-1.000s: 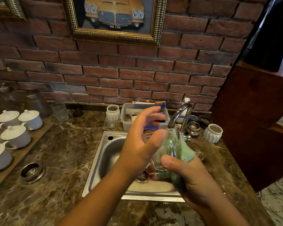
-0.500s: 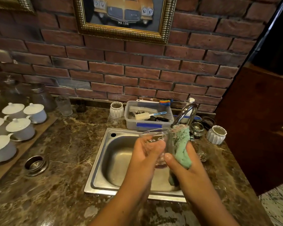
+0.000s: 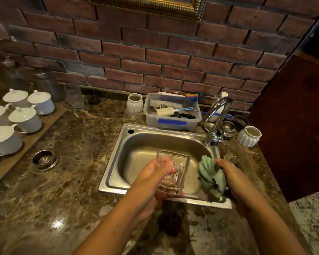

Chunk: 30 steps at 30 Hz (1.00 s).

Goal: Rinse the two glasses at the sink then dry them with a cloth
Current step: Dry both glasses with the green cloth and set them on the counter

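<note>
My left hand [image 3: 155, 179] grips a clear, faceted glass [image 3: 175, 173] and holds it tilted over the steel sink [image 3: 118, 148], its mouth facing away from me. To its right, my right hand [image 3: 228, 173] is closed around a crumpled green cloth [image 3: 210, 175] at the sink's right rim, a little apart from the glass. The chrome tap [image 3: 217, 116] arches over the sink's back right corner. Another clear glass [image 3: 230, 157] stands on the counter just beyond my right hand.
A plastic tub of brushes [image 3: 171, 124] stands behind the sink. White ribbed pots [image 3: 249, 136] and small metal cups [image 3: 227, 127] crowd the tap. Lidded white cups [image 3: 24, 118] sit on a board at the left, a metal ring [image 3: 44, 159] beside it. A tall glass [image 3: 74, 95] stands by the wall.
The cloth has come off the glass: my right hand moved it right to the sink's rim, while my left hand lowered the glass over the basin. The camera tilted downward.
</note>
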Available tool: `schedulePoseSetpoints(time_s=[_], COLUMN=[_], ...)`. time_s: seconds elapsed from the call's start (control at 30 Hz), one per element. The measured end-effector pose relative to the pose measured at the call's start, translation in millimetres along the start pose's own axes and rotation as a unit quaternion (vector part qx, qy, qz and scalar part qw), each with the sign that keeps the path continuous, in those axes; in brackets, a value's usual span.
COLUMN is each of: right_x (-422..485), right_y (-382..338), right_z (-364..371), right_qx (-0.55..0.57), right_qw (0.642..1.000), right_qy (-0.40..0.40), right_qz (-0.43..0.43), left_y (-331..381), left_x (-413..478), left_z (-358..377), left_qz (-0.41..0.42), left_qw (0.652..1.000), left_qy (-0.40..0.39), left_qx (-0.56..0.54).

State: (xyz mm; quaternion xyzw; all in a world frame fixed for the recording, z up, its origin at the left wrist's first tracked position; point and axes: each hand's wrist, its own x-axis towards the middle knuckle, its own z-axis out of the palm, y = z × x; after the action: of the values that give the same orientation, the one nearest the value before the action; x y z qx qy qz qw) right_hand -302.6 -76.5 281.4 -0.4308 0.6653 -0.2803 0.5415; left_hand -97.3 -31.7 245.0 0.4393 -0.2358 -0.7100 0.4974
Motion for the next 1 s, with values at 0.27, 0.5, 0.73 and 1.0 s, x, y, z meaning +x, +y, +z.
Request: schedulePoseSetpoints(time_s=[0.27, 0.5, 0.73, 1.0], right_x=[-1, 0, 2, 2], right_y=[-22, -29, -11, -10], right_z=[0, -1, 11, 20], right_qx=[-0.292, -0.128, -0.158, -0.091], right_qw=[0.9, 0.928, 0.894, 0.914], right_qy=[0.023, -0.159, -0.257, -0.314], right_qz=[-0.323, -0.312, -0.332, -0.241], left_y=[-2, -1, 0, 7], left_x=[1, 1, 0, 1], left_z=[14, 8, 0, 1], left_qz=[-0.022, -0.024, -0.033, -0.009], left_qw=[0.996, 0.997, 0.997, 0.999], left_qy=[-0.088, -0.055, -0.027, -0.052], left_qx=[0.02, -0.039, -0.062, 0.006])
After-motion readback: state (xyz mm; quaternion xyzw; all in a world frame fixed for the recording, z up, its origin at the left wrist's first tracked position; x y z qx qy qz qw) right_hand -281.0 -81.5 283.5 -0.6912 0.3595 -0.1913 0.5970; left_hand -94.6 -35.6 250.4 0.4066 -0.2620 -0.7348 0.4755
